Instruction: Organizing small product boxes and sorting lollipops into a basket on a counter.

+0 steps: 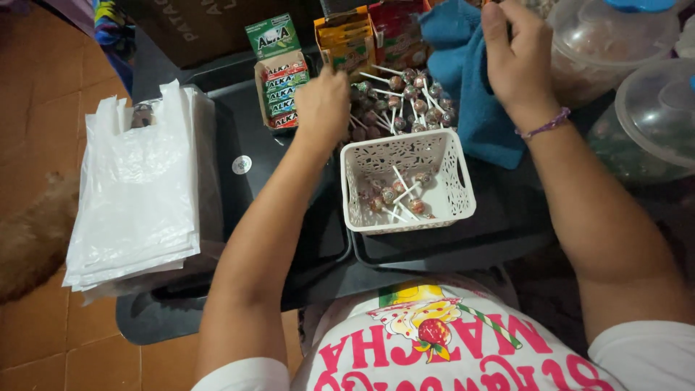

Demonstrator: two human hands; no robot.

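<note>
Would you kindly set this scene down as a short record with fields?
left hand: reaches into the loose lollipop pile; grip hidden
right hand: raised over the blue cloth; fingers curled, contents hidden
white basket: on the dark tray, a few lollipops inside
gum box: open, left of the pile
plastic bags: white stack at far left
clear tubs: lidded, at right

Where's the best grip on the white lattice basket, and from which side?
Grip the white lattice basket by its thick top rim, probably the near edge, coming from above on the person's side. It sits upright and open-topped, and that edge faces bare black tray. The far rim is crowded by the loose lollipop pile and the left hand; the blue cloth lies off its right corner.
</note>
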